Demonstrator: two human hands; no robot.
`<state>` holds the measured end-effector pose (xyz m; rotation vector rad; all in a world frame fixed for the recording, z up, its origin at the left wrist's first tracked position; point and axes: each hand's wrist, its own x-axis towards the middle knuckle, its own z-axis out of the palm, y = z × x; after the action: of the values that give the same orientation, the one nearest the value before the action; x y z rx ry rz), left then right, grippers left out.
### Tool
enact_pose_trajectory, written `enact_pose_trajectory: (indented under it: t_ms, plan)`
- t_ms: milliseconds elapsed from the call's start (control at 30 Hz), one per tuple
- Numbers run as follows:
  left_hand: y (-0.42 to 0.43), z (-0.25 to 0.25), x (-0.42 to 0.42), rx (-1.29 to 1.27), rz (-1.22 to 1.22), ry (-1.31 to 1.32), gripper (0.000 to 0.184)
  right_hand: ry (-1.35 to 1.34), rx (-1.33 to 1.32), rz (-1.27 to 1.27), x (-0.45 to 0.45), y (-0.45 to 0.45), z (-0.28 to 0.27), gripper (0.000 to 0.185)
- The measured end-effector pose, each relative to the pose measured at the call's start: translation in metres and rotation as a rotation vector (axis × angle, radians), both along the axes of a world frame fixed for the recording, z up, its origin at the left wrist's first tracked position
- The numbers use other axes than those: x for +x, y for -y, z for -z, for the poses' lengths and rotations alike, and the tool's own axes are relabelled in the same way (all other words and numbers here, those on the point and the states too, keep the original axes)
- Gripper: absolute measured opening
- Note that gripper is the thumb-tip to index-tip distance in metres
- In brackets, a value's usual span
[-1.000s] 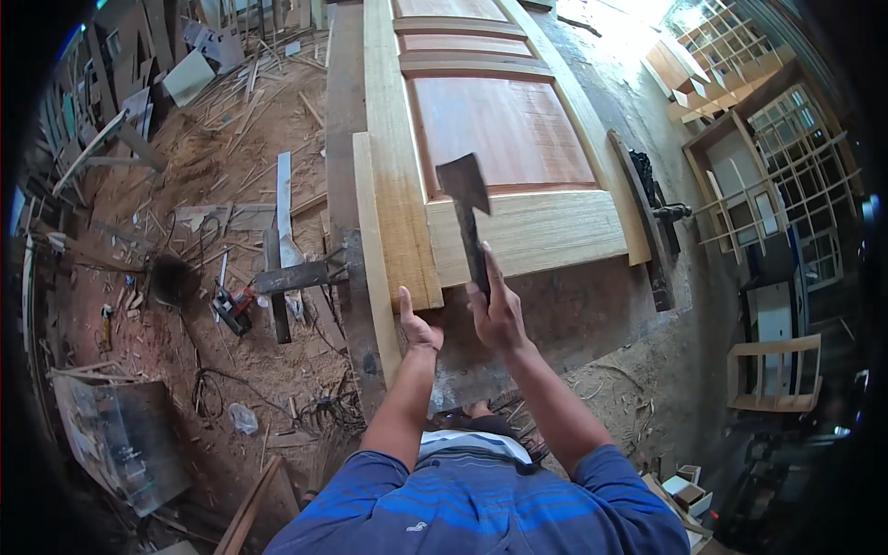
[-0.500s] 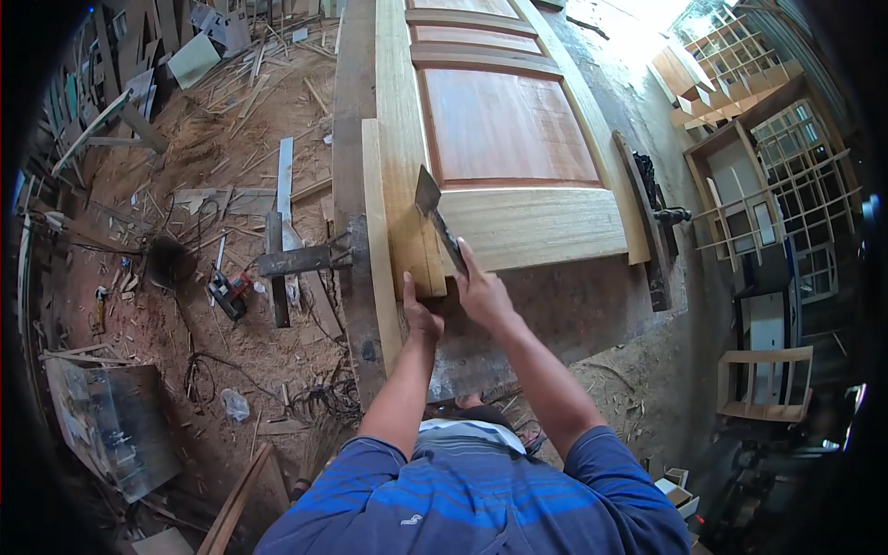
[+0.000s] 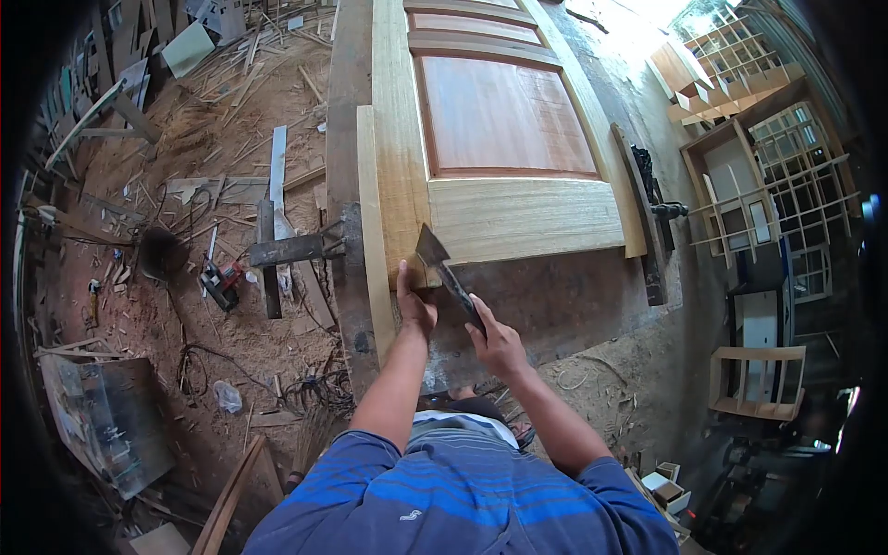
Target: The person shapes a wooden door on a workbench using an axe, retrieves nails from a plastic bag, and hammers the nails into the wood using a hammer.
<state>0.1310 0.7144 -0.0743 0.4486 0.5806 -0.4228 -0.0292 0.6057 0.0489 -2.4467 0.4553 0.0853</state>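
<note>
A panelled wooden door [image 3: 527, 217] with pale frame pieces and reddish inset panels lies flat on the workbench. My right hand [image 3: 500, 344] is closed around the dark handle of a putty knife [image 3: 433, 250]. Its flared metal blade is over the near left corner of the door, by the end of the long side piece. My left hand [image 3: 417, 305] grips that end, thumb up along the wood and the other fingers mostly hidden below. A narrow pale strip [image 3: 370, 222] runs along the door's left edge, beside my left hand.
The dark workbench [image 3: 573, 301] carries a metal clamp [image 3: 301, 250] at left and another clamp [image 3: 668, 211] at right. A red-and-black power tool [image 3: 220, 285] sits among offcuts and shavings on the floor. Wooden lattice frames [image 3: 782, 203] stand at right.
My right hand has drawn the putty knife back toward me and slightly right, its blade going from the door's side piece to its near end. My left hand keeps its hold there.
</note>
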Motion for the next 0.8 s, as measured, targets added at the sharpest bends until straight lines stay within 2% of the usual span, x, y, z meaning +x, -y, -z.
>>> enact_pose_trajectory:
  t_ms: [33, 133, 167, 233, 333, 367, 400, 533, 633, 733, 767, 800]
  plan:
    - [0.0, -0.001, 0.001, 0.008, 0.004, 0.006, 0.072, 0.013, 0.005, -0.006, 0.004, 0.0, -0.006, 0.068]
    - [0.001, -0.005, 0.001, 0.035, -0.01, 0.015, 0.075, 0.478, 0.074, -0.007, 0.012, -0.008, -0.044, 0.068]
    - [0.002, -0.005, 0.001, 0.049, -0.025, 0.017, 0.076, 0.452, 0.129, 0.025, 0.01, -0.008, -0.064, 0.067]
    - [0.003, -0.007, 0.001, 0.067, -0.04, 0.034, 0.079, 0.567, 0.27, 0.081, -0.004, -0.004, -0.048, 0.065]
    - [0.002, -0.012, 0.002, 0.066, -0.017, -0.047, 0.076, 0.503, 0.157, 0.066, -0.009, -0.008, 0.008, 0.059]
    - [0.003, -0.014, 0.004, 0.034, -0.035, -0.051, 0.073, 0.241, 0.043, 0.058, -0.012, -0.012, 0.014, 0.056]
    - [0.006, -0.013, 0.005, 0.0, -0.051, -0.053, 0.071, -0.019, -0.071, 0.054, -0.011, -0.014, 0.006, 0.053]
    - [0.0, -0.006, 0.003, -0.018, -0.012, -0.011, 0.063, -0.113, -0.032, 0.043, -0.008, -0.012, -0.006, 0.057]
    - [0.005, -0.008, 0.005, -0.035, -0.027, -0.001, 0.06, 0.187, 0.048, 0.046, -0.013, -0.013, -0.014, 0.058]
    - [0.005, -0.009, 0.004, 0.061, -0.05, -0.02, 0.06, 0.479, 0.081, 0.081, -0.015, -0.015, 0.002, 0.059]
    - [0.006, -0.008, 0.005, 0.065, -0.05, -0.005, 0.06, 0.456, 0.047, 0.08, -0.019, -0.013, 0.015, 0.057]
    - [0.006, -0.005, 0.007, 0.048, -0.041, -0.025, 0.06, 0.265, 0.008, 0.068, -0.016, -0.011, 0.019, 0.057]
